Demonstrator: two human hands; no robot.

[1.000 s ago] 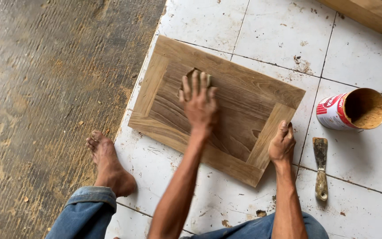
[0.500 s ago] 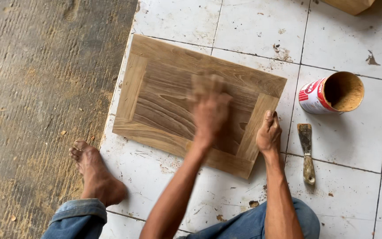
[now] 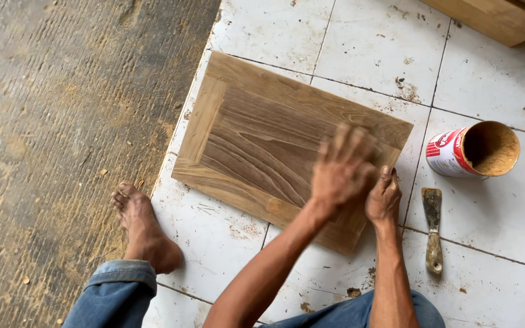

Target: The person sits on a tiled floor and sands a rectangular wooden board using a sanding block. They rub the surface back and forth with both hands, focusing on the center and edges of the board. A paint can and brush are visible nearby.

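Your two hands are both on one wooden panel point(image 3: 262, 146). Your left hand point(image 3: 343, 167) lies flat on its top with the fingers spread out. It looks blurry, so you cannot tell if something small is under the palm. Your right hand point(image 3: 384, 197) is curled over the panel's right edge and grips it there.

The panel lies flat on the floor. It has a frame around a middle piece with wavy brown grain. It sits close to the left edge of the white floor tiles point(image 3: 366, 42), where they meet the rough grey concrete point(image 3: 62, 121). One corner of the panel is just at that edge.

Just beside your right hand, one putty knife point(image 3: 433, 228) lies on the tiles. Its blade points away from you and its handle points toward you. It does not touch the panel.

A bit farther out lies one can point(image 3: 472, 149), tipped on its side. It is red and white outside and brown inside. Its open mouth faces right.

At the far right corner of the tiles you can see part of one wooden box point(image 3: 493, 15).

One bare foot point(image 3: 144, 228) rests on the floor near the panel's near left corner, right where tiles and concrete meet. You wear blue jeans point(image 3: 113, 297).
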